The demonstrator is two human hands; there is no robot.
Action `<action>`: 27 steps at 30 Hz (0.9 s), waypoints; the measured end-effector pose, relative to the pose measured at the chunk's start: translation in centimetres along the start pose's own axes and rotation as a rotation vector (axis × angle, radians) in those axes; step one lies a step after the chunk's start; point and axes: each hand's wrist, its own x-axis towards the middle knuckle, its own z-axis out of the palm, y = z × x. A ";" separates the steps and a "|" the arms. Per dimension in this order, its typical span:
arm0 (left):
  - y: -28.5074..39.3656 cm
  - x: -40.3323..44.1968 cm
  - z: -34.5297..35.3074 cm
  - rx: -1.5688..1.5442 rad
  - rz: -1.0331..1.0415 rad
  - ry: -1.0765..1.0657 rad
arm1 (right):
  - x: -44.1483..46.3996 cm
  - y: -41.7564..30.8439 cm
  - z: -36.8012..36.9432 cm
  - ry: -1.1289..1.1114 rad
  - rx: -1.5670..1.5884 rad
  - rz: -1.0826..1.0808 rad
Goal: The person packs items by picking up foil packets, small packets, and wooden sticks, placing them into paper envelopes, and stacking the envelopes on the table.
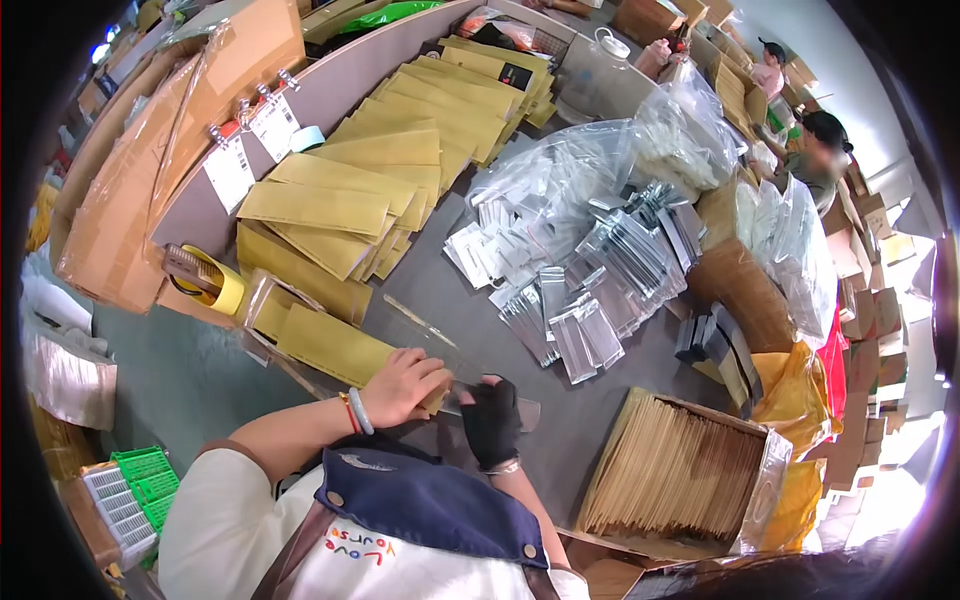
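My left hand point(402, 386), with bands at its wrist, is closed over the near end of a yellow kraft envelope point(335, 345). That envelope slants away to the left along the table's edge. Close to its near end is my right hand point(490, 420), in a black fingerless glove, with its fingers curled in. What the right fingers hold, if anything, is too small and blurred to make out. Beyond my hands lies a spread of yellow envelopes point(320, 205). Small silver-and-clear packets point(590, 335) are heaped to the right of them.
A cardboard box point(755, 490) of upright brown envelopes stands at the near right. Clear plastic bags point(560, 170) lie behind the packets. A yellow holder point(225, 290) is fixed at the left by the cardboard partition point(180, 150). Two people work at the far right.
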 end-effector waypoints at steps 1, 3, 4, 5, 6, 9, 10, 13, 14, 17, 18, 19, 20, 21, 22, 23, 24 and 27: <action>0.2 0.1 -0.2 0.019 0.015 -0.049 | 0.1 -0.5 -1.5 0.085 -0.254 -0.280; -0.2 0.2 0.5 0.121 0.097 -0.081 | 0.7 -1.9 -2.8 -0.030 -0.419 -0.316; -0.3 0.4 0.7 0.226 0.185 -0.113 | 0.7 -2.2 -3.0 -0.140 -0.583 -0.351; -0.1 0.9 0.4 0.229 0.189 -0.109 | 0.7 -1.9 -2.8 -0.202 -0.640 -0.363; 0.0 1.6 0.0 0.246 0.191 -0.219 | 1.0 -1.9 -2.8 -0.196 -0.641 -0.373; 0.6 2.9 -3.8 0.288 0.219 -0.271 | 1.2 -2.8 -4.0 -0.274 -0.620 -0.304; 0.6 3.6 -5.8 0.312 0.253 -0.218 | 1.3 -2.9 -5.4 -0.242 -0.594 -0.298; -3.8 6.2 -11.9 0.279 0.210 -0.095 | 1.3 -3.0 -9.0 -0.156 -0.647 -0.199; -5.9 6.8 -13.4 0.288 0.188 -0.058 | 1.0 -3.0 -9.6 -0.074 -0.662 -0.173; -8.1 4.9 -13.6 0.545 -0.111 0.308 | 0.0 -1.7 -9.2 -0.005 -0.611 -0.150; -7.3 4.0 -11.7 0.313 -0.240 0.351 | -0.2 -1.7 -8.8 -0.002 -0.604 -0.146; -6.1 2.7 -9.8 0.181 -0.200 0.341 | -0.7 -1.8 -8.3 -0.044 -0.617 -0.119; -5.3 1.0 -6.8 0.056 -0.252 0.265 | -0.9 -1.8 -7.8 -0.088 -0.632 -0.099; -5.2 -1.1 -3.2 0.055 -0.260 0.232 | -0.8 -2.0 -7.4 -0.096 -0.633 -0.103; -3.4 -2.0 -1.5 0.162 -0.360 0.141 | -0.8 -2.3 -7.0 -0.123 -0.668 -0.109; -2.9 -2.8 0.1 0.094 -0.466 0.135 | -0.8 -2.5 -6.8 -0.149 -0.704 -0.114; -3.3 -3.1 0.8 0.091 -0.473 0.134 | -0.8 -2.4 -6.6 -0.156 -0.705 -0.116; -4.1 -3.6 1.9 -0.094 -0.474 0.254 | -0.8 -2.3 -6.4 -0.239 -0.674 -0.148</action>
